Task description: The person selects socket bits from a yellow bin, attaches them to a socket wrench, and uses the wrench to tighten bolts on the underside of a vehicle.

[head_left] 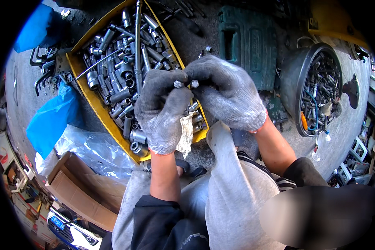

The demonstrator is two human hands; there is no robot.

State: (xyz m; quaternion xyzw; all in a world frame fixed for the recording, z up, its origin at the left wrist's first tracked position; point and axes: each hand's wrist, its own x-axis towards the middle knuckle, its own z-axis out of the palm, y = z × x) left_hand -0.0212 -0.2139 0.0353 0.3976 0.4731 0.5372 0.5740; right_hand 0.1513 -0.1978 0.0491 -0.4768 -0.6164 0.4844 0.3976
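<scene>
Both my hands wear grey work gloves and meet above the right edge of a yellow tray (108, 137) full of chrome sockets and extension bars. My left hand (160, 112) is closed in a pinch, and a small faceted silver metal piece (178, 84) shows at its fingertips. Close beside it, my right hand (233, 91) is closed on a similar small silver metal piece (194, 84). The two pieces sit slightly apart, their far ends hidden by the fingers. A whitish rag (185, 135) hangs just below my hands at the tray's edge.
A green plastic case (250, 50) lies beyond my right hand. Farther right, a tilted dark bucket (293, 83) holds many small metal parts. On the left are blue plastic bags (54, 118), clear plastic sheeting (98, 152), an open cardboard box (81, 191) and black hex keys (43, 68).
</scene>
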